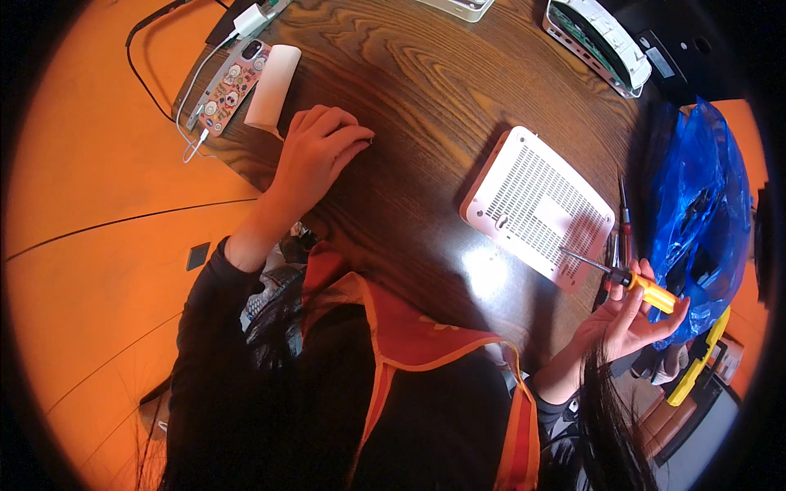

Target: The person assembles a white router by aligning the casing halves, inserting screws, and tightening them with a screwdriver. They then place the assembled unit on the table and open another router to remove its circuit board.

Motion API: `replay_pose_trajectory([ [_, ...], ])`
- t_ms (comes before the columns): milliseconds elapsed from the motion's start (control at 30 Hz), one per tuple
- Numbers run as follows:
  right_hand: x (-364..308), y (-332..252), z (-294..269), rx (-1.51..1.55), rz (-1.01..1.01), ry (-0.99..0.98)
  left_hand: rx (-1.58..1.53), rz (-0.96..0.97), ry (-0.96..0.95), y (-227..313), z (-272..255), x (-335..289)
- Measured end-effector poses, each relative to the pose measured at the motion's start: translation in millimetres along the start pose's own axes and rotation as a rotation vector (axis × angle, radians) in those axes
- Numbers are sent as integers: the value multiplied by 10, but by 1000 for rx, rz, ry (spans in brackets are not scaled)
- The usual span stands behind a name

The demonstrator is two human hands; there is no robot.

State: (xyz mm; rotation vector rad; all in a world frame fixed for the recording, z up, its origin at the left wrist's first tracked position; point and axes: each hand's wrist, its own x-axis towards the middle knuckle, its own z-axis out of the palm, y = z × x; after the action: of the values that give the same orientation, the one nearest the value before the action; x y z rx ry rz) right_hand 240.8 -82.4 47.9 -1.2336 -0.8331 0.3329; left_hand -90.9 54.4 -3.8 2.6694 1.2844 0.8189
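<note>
My right hand (626, 315) grips a screwdriver (651, 292) by its yellow and black handle. Its metal shaft points left over the lower edge of a white router-like box (536, 204), which lies with its vented, slotted face up; whether the tip touches it I cannot tell. Over the left part of the wooden table, my left hand (321, 147) is closed, thumb and fingertips together. Anything in that pinch is too small to name. Beside this hand rests a pale curved cover (273, 88).
A phone in a patterned pink case (235, 88) lies at the table's left edge, with a white cable (201, 78). At the far right is an opened white housing with a green circuit board (596, 41). A blue plastic bag (700, 213) and another screwdriver (626, 221) are at the right.
</note>
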Motion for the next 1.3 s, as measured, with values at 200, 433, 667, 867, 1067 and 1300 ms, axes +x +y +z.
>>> replay_pose_trajectory([
  [200, -89, 30, -44, 100, 4, -34, -17, 64, -28, 13, 100, 120],
  [433, -146, 36, -45, -9, -97, -40, -209, -125, 40, 75, 82, 147],
  [667, -147, 33, 6, 75, -31, -90, -283, -62, 86, 106, 317, 586],
  [867, -188, -15, 1, -46, -123, -34, -187, -95, -21, -49, 525, 838],
  [1067, -150, -75, 117, 59, -70, -8, -808, -403, -288, 490, 223, 765],
  [1300, -122, -278, 258, 195, -139, -103, -1521, -247, -281, 1173, -53, 450],
])
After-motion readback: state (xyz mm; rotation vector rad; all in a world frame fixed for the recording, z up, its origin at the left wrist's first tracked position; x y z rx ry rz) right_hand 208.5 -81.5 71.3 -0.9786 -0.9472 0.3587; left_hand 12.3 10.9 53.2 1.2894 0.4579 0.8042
